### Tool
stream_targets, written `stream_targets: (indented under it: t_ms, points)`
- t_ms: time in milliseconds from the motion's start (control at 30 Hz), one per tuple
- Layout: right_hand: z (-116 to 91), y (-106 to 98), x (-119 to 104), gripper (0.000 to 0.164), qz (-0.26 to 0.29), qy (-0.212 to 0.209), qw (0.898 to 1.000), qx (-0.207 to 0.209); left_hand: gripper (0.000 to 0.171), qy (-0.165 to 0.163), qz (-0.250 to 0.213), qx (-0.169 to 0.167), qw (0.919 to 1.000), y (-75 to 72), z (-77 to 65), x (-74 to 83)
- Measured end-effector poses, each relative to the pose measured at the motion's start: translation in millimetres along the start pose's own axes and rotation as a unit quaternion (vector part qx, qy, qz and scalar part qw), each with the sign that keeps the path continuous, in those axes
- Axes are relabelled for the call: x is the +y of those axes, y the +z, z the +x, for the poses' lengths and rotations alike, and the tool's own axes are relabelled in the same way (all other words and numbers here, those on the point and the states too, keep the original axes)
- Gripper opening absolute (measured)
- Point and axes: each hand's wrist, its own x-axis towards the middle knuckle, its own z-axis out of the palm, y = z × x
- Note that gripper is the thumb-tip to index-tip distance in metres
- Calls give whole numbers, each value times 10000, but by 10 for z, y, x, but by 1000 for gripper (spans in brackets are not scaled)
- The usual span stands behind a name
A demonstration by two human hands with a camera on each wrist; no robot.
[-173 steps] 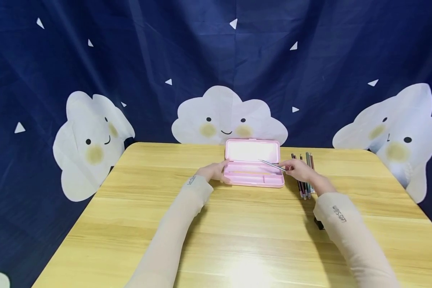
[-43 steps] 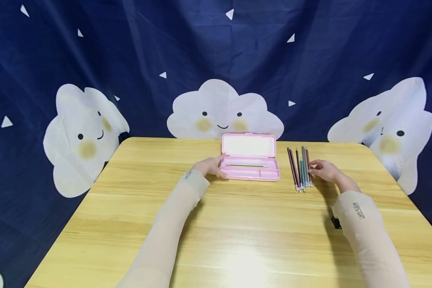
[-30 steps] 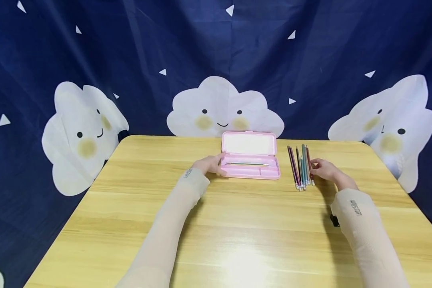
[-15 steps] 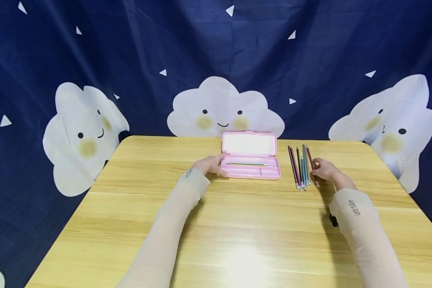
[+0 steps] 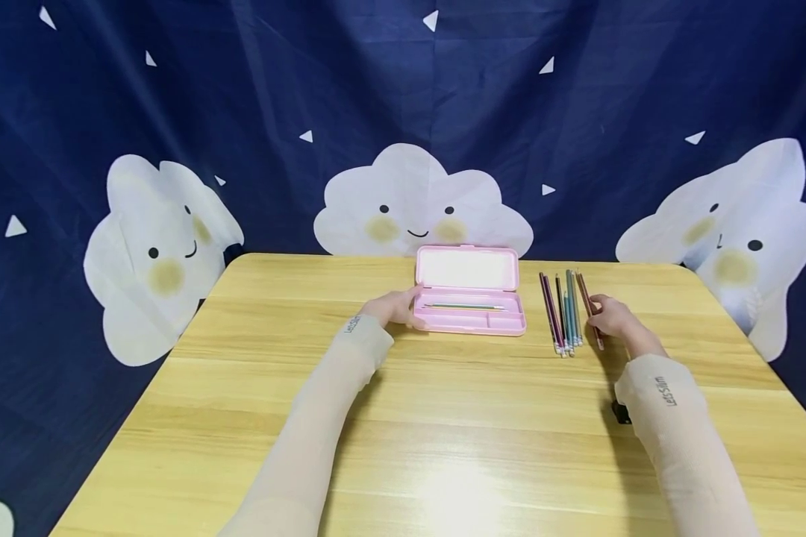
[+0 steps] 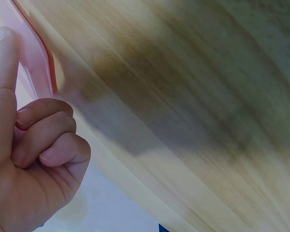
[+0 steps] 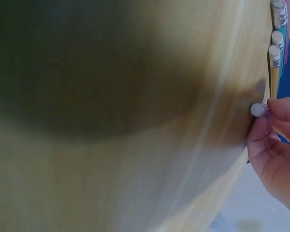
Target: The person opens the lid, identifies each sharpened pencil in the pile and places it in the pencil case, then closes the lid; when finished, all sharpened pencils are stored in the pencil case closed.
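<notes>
My left hand grips the left end of an open pink pencil case. In the left wrist view its thumb lies along the pink wall and its other fingers are curled at the case's corner. Two thin pencils lie in the case's long back compartment. My right hand pinches a brown pencil between thumb and fingers. That pencil slants beside the row, white eraser toward the right wrist camera. Several other pencils lie side by side just left of it.
The case's lid stands raised at the back, near the far edge of the wooden table. A navy curtain with white clouds hangs behind. A small black piece shows beneath the right sleeve.
Earlier my right hand held a silvery pencil over the case; later it came to the row's right side. The brown pencil has since shifted right, away from the others. My left hand stays put.
</notes>
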Motion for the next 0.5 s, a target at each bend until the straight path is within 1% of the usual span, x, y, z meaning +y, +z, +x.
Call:
stream_targets:
  t_ms: [133, 200, 333, 500]
  points:
    - [-12, -9, 0, 56, 329, -26, 9994, 98, 97, 16, 48, -10, 10000, 7, 10, -2]
    - [-14, -14, -9, 55, 411, -63, 9989, 202, 97, 31, 66, -14, 10000, 12, 15, -2]
    - [-15, -35, -67, 51, 471, -277, 9975, 459, 96, 46, 90, -12, 9999, 10, 23, -6]
    - [-5, -40, -177, 46, 774, -472, 9945, 524, 96, 65, 76, -10, 9999, 1, 25, -9]
